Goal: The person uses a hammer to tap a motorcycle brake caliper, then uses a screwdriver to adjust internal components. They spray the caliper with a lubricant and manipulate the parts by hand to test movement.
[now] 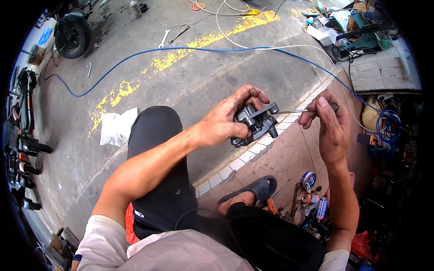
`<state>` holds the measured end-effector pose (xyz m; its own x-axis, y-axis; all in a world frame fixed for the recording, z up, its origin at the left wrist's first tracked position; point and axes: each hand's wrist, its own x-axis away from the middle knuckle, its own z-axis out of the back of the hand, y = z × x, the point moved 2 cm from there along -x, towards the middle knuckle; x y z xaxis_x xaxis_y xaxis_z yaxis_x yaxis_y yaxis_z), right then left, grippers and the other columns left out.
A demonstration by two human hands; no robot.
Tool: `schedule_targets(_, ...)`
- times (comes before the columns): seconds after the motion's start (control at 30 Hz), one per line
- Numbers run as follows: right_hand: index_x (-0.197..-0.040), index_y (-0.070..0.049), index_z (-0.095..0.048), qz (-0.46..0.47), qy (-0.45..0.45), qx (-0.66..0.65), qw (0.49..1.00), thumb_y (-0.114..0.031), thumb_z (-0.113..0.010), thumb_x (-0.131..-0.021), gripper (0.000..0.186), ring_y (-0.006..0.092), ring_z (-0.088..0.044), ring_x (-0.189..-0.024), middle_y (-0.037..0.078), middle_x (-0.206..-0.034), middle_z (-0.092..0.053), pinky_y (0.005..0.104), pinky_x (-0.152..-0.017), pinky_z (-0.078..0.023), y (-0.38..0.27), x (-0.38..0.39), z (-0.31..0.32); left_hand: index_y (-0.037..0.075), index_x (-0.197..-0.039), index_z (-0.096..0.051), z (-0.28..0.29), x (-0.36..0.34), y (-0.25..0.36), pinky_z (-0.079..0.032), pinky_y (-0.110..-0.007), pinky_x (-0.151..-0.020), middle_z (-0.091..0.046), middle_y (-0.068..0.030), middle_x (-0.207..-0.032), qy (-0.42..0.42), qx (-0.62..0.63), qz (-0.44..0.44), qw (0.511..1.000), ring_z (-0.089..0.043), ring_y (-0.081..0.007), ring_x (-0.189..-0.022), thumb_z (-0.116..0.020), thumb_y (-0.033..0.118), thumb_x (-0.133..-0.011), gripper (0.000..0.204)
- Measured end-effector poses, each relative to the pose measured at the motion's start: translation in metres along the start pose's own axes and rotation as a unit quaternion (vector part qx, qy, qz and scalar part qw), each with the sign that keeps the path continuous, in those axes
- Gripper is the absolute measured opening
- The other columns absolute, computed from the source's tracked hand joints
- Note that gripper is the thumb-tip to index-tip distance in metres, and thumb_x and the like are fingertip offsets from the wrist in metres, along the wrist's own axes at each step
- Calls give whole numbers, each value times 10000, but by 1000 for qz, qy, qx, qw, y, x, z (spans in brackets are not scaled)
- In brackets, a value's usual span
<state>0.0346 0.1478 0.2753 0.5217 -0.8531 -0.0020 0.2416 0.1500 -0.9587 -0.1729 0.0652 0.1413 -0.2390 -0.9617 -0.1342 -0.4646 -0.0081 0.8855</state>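
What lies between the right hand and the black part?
In the head view, a thin metal shaft runs from the right hand toward the black part.

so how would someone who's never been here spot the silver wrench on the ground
On the grey concrete floor, find the faded yellow stripe running diagonally and the blue hose crossing it. Just beyond the hose, to the left of the stripe, lies the silver wrench. It is bright with a forked far end, while the slim tool on its right is clearly darker.

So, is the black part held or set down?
Held: the left hand has its thumb and fingers on the black part.
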Motion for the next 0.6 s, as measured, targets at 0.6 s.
schedule_targets(0.6,-853,-29,-546,-132,-62,-165,975,-281,-567,-1024,305,210,-587,-575,118,-703,-582,303,-577,-470,51,-1,7,-20,-1371,-498,-17,7,12,-483,-368,-980,-631,-129,-1089,-78,-212,-49,973,-638,-271,-1067,-765,81,-676,752)
